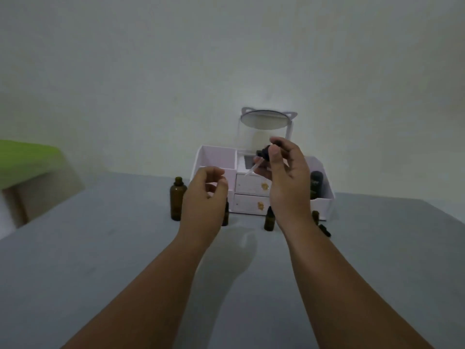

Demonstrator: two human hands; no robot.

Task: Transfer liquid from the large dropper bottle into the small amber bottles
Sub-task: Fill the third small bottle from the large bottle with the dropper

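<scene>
The large amber bottle (pixel 177 199) stands uncapped on the grey table, left of my hands. My right hand (pixel 288 182) is raised and pinches the black bulb of the dropper (pixel 261 157); its clear pipette slants down to the left, over the organizer. My left hand (pixel 205 197) hovers lower, fingers curled and apart, with nothing visible in it. A small amber bottle (pixel 268 220) stands between my wrists. Another small bottle (pixel 225 214) is mostly hidden behind my left hand, and a third (pixel 315 217) peeks out right of my right wrist.
A white desk organizer (pixel 214 157) with two drawers and a round mirror (pixel 264 119) stands at the table's back against the wall. A dark bottle (pixel 316 183) sits in its right compartment. A small black cap (pixel 325 230) lies on the table. A green-topped surface (pixel 25 159) is at far left.
</scene>
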